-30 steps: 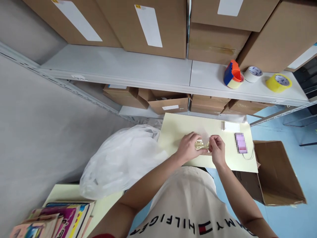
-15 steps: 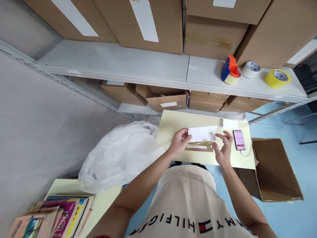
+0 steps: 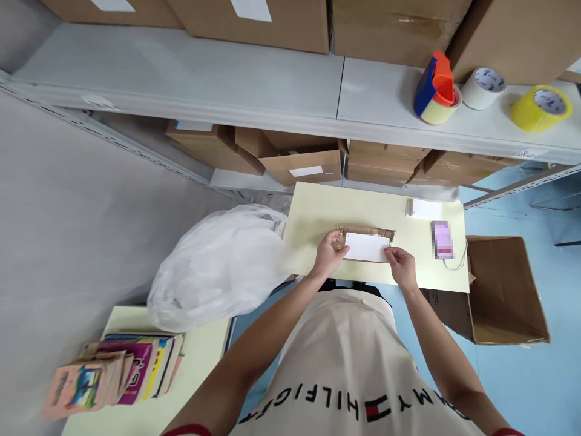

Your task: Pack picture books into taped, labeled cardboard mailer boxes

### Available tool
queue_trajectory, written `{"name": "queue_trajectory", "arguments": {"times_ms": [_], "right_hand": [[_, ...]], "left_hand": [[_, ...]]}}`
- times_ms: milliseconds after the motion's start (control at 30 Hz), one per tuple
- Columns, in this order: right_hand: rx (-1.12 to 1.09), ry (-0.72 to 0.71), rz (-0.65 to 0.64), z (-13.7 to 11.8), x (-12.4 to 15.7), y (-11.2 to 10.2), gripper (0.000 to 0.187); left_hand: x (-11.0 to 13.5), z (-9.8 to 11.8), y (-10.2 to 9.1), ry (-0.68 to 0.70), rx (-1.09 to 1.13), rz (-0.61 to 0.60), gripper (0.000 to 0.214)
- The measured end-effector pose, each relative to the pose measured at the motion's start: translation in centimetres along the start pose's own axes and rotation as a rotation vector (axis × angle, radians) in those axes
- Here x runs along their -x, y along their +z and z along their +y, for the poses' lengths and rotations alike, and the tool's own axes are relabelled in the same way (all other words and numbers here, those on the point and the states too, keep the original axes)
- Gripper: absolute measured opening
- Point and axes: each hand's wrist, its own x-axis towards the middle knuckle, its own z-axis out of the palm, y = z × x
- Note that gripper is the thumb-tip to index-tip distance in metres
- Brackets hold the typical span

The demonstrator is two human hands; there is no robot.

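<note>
Head view, shelf [image 3: 204,72]: running across beyond the table [image 3: 318,203], bearing a tape dispenser [image 3: 436,91], a white tape roll [image 3: 483,89] and a yellow tape roll [image 3: 540,110].
Plastic bag [image 3: 222,266]: bulging up to the table's left edge, crowding that side.
Phone [image 3: 441,240]: lying right of the right hand [image 3: 403,267], trailing a white cable.
Card stack [image 3: 425,209]: sitting behind the phone, near the far edge.
Carton [image 3: 506,290]: gaping on the floor beside the right edge.
Left-hand grip [image 3: 329,253]: pinching the white card [image 3: 367,247] at its left end (whether also gripping the cardboard piece [image 3: 370,230], impossible to tell).
Right-hand grip: pinching the card's lower right corner.
Cardboard: lying beneath the card between both hands, near the table's near edge.
Tabletop: stretching from cardboard to far edge, also between right hand and phone.
</note>
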Motion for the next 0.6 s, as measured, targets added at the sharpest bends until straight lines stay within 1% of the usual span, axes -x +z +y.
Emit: {"name": "queue_trajectory", "arguments": {"times_ms": [67, 167, 400, 600], "right_hand": [[0.028, 0.014, 0.000, 1.0, -0.3, 0.4, 0.051], [0.079, 0.005, 0.011, 1.7, -0.6, 0.8, 0.048], [0.172, -0.034, 0.023, 1.8, -1.6, 1.4, 0.040], [0.258, -0.019, -0.033, 2.0, -2.2, 1.3, 0.038]], "left_hand": [[-0.1, -1.0, 0.4, 0.019, -0.047, 0.040, 0.041], [-0.3, -1.8, 0.7, 0.046, -0.071, 0.062, 0.034], [-0.8, -2.3, 1.1, 0.121, -0.112, 0.057, 0.027], [-1.4, -3.0, 1.2, 0.169, -0.211, 0.010, 0.017]]}}
